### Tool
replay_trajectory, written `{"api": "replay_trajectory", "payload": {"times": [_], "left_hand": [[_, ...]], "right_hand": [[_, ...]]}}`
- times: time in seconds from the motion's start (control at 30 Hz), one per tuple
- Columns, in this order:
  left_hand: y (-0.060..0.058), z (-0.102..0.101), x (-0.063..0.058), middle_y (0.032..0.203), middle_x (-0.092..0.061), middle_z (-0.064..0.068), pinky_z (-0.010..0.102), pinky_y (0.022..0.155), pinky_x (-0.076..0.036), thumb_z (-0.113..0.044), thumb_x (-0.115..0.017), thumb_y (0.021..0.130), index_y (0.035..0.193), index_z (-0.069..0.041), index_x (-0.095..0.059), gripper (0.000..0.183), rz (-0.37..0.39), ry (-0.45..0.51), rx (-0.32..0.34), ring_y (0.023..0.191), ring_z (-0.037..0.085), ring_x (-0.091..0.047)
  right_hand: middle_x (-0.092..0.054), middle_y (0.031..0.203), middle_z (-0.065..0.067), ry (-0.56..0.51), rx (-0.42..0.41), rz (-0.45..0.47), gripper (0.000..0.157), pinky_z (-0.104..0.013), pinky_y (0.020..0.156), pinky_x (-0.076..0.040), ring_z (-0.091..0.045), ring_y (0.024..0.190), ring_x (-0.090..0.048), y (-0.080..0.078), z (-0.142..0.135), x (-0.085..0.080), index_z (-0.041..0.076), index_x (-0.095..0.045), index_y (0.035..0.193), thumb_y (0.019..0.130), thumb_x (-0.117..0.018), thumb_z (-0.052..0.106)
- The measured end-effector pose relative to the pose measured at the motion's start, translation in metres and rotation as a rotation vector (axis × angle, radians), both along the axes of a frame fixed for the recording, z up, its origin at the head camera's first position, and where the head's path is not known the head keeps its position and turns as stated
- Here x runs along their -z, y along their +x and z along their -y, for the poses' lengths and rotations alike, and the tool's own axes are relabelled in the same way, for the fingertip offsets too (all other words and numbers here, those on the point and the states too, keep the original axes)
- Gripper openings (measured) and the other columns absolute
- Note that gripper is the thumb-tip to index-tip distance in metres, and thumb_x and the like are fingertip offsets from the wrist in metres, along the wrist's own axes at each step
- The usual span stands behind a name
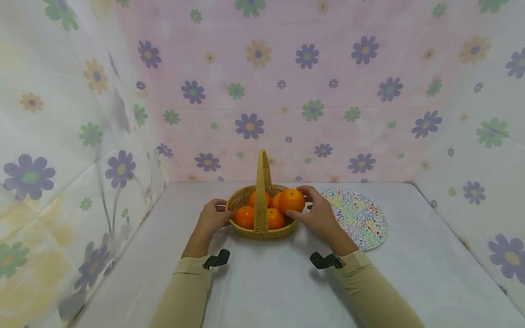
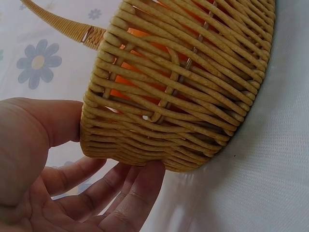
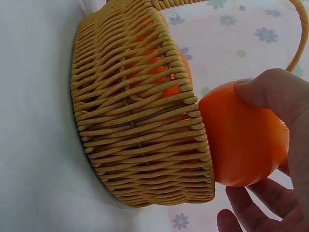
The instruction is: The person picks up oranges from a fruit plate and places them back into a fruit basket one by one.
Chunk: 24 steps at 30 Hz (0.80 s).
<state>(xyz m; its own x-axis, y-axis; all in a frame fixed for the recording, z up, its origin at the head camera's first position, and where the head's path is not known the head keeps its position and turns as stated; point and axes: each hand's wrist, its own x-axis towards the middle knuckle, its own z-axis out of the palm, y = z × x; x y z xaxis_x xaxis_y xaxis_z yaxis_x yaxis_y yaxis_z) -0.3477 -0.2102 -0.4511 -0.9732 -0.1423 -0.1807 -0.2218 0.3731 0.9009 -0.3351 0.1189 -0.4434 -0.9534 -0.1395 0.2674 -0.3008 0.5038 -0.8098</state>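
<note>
A yellow woven basket (image 1: 242,231) with a tall arched handle (image 1: 260,191) stands on the table. Its left end is gripped by my left hand (image 1: 213,216), thumb at the rim and fingers against the outer side in the left wrist view. My right hand (image 1: 320,217) holds an orange (image 1: 292,201) at the basket's right rim, thumb on one side and fingers on the other. Inside the basket lie several more oranges (image 1: 244,217), partly hidden by the handle and wall. Seen from the right wrist, the held orange (image 3: 246,140) overlaps the rim edge.
A round white mat (image 1: 365,218) with multicoloured speckles lies right of the basket, partly behind my right hand. The table (image 1: 270,282) has a white cover. Flower-printed cloth (image 1: 283,98) hangs at the back and both sides.
</note>
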Motion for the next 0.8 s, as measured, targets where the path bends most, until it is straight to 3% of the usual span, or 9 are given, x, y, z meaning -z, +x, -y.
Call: {"api": "replay_trajectory", "payload": {"times": [0.8], "left_hand": [[0.0007, -0.0013, 0.0009, 0.137, -0.059, 0.02, 0.034, 0.082, -0.063, -0.013, -0.071, 0.093, 0.141, -0.007, -0.052, 0.052, 0.012, -0.017, -0.013, 0.116, 0.035, -0.067]], "right_hand": [[-0.061, 0.139, -0.004, 0.044, -0.007, 0.017, 0.075, -0.054, 0.097, -0.056, -0.03, 0.121, -0.06, 0.0, 0.0022, 0.0022, 0.023, -0.049, 0.144, 0.081, -0.087, 0.042]]}}
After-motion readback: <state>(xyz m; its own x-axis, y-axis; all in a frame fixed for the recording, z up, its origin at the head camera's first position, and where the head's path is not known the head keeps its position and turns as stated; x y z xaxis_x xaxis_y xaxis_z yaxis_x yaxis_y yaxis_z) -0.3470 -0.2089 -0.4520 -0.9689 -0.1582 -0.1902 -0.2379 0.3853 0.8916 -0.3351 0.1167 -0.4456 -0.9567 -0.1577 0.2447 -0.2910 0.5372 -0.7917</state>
